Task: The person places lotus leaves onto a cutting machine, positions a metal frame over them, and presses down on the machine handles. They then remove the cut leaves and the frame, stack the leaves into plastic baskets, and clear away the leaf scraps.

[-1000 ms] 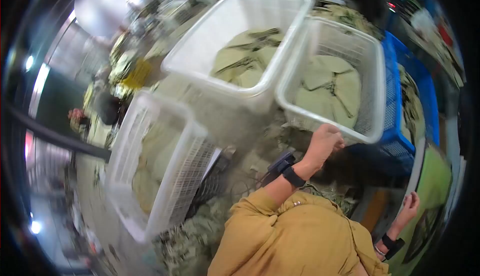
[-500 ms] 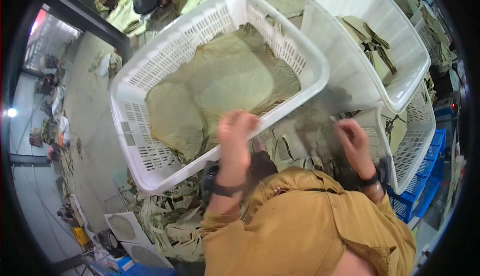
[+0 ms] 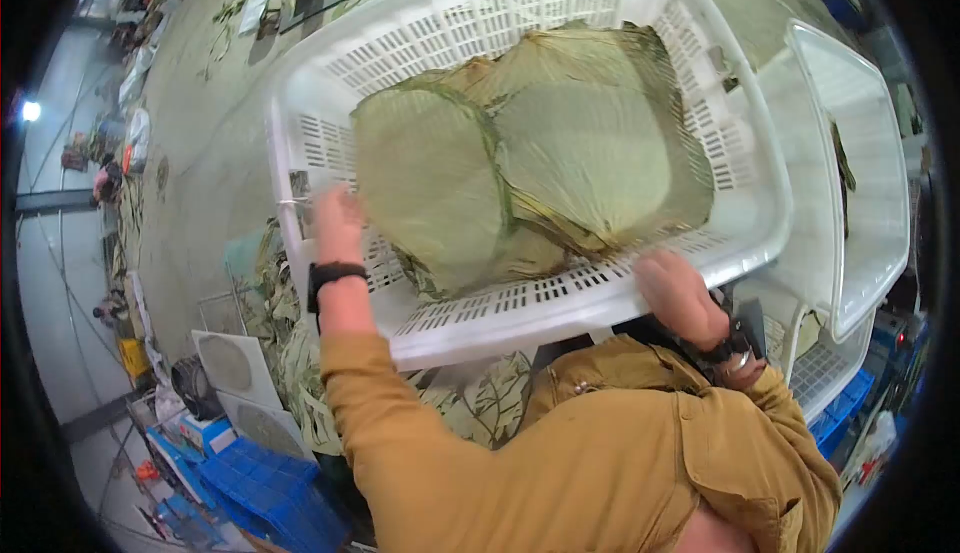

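A large white plastic basket [image 3: 540, 318] with slotted walls is in front of me, close to my body. Inside lie large, flat, dried green leaves [image 3: 585, 143], stacked in overlapping bundles. My left hand [image 3: 338, 218], blurred by motion, is over the basket's left rim near the corner, its fingers on the inner side. On the near rim, towards the right, my right hand [image 3: 680, 293] has its fingers bent over the edge. Both hands appear closed on the rim, though blur hides the fingertips.
More white baskets [image 3: 850, 183] stand at my right, one above another, near a blue crate [image 3: 840, 408]. Leaf scraps [image 3: 480, 393] lie beneath the near basket. At lower left are a blue crate [image 3: 270, 488] and white box-like units [image 3: 235, 368].
My left hand has moved from the near rim to the left rim, and my right hand has come onto the near rim. The basket is nearer my body; the view has shifted.
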The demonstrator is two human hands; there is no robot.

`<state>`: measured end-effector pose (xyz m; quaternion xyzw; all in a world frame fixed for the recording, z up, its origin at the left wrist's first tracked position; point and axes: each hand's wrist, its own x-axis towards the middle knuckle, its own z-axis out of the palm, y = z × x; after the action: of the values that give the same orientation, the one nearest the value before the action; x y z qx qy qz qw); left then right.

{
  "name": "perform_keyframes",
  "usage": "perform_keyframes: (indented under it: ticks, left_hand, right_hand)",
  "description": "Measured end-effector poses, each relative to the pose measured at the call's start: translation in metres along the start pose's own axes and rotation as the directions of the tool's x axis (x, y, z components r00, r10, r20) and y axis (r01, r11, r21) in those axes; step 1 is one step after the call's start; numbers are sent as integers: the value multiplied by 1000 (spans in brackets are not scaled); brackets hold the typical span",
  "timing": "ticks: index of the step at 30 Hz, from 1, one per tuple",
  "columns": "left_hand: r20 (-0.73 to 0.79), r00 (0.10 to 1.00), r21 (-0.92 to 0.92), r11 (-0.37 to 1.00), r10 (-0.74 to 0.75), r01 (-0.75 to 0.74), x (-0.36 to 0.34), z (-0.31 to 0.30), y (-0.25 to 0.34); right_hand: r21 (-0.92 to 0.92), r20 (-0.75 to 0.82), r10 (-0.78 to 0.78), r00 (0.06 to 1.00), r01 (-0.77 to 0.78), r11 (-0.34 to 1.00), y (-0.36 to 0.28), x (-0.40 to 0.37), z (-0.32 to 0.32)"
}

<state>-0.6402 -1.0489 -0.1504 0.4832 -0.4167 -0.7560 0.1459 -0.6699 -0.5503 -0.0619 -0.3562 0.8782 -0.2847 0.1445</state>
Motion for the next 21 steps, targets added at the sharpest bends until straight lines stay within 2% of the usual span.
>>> perform_keyframes:
  ticks: [1, 3, 5, 7, 9, 10, 12, 15, 18, 20, 21]
  left_hand:
    - [-2, 999, 71, 997, -35, 35, 21, -9, -15]
    - [14, 1000, 8, 1000, -14, 13, 74, -45, -68]
    - [-166, 977, 85, 986, -130, 146, 77, -33, -83]
    - [-131, 974, 45, 980, -187, 194, 80, -35, -100]
    - [-229, 942, 55, 963, -245, 264, 67, -24, -106]
    - [-61, 982, -63, 982, -181, 177, 83, -46, -125]
    - [-79, 981, -68, 982, -180, 175, 86, -64, -134]
    - [-103, 983, -71, 987, -151, 144, 96, -69, -138]
    - [-26, 983, -131, 976, -181, 176, 83, -54, -120]
    - [-145, 968, -64, 978, -205, 198, 40, -20, -76]
    - [-147, 970, -73, 980, -192, 183, 46, -25, -77]
  right_hand:
    - [-29, -8, 16, 1000, -17, 999, -1, -1, 2]
    - [-62, -16, 26, 1000, -27, 998, -2, 4, 4]
    - [-49, -24, 83, 996, -84, 995, -3, 9, 4]
    - [-41, -39, 99, 994, -100, 994, -6, 14, 5]
    - [-48, -59, 94, 994, -97, 994, -6, 15, 6]
    - [-53, -74, 77, 994, -81, 995, -6, 16, 6]
    - [-66, -71, 85, 994, -90, 994, -5, 14, 8]
    - [-65, -86, 84, 993, -89, 994, -7, 15, 8]
    - [-79, -109, 60, 992, -69, 994, -7, 13, 7]
    - [-66, -111, 57, 992, -65, 996, -7, 12, 7]
    - [-66, -115, 40, 993, -48, 997, -7, 12, 8]
